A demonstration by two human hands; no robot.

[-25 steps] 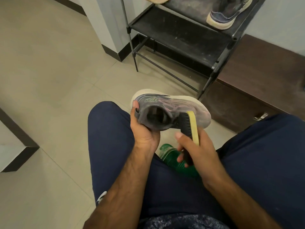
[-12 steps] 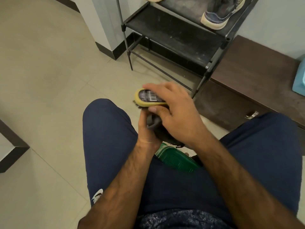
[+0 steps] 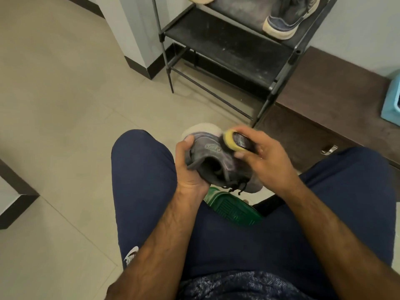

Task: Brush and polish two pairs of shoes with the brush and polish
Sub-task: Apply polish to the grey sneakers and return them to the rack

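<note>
Two hands: both engaged, one on the shoe, one on the brush
Left fingers (image 3: 188, 140): curled round the heel collar of the grey shoe (image 3: 207, 155), thumb on the heel edge; the left hand (image 3: 190, 169) holds it above the lap
Right fingers (image 3: 252, 135): clamped on the back of the yellow-edged brush (image 3: 236, 142); the right hand (image 3: 268, 163) sets it against the shoe's side, near the heel
Shoe position: between the knees, opening toward the camera, laces hanging at the lower end
Step in hand: judged as brushing the upper of this shoe
Next move: calls for a firm left grip, strokes along the upper, then a turn of the shoe to present the far side
Surroundings: another shoe (image 3: 290, 18) on the black rack (image 3: 227, 50); green object (image 3: 233, 210) under the legs; polish not identifiable
</note>
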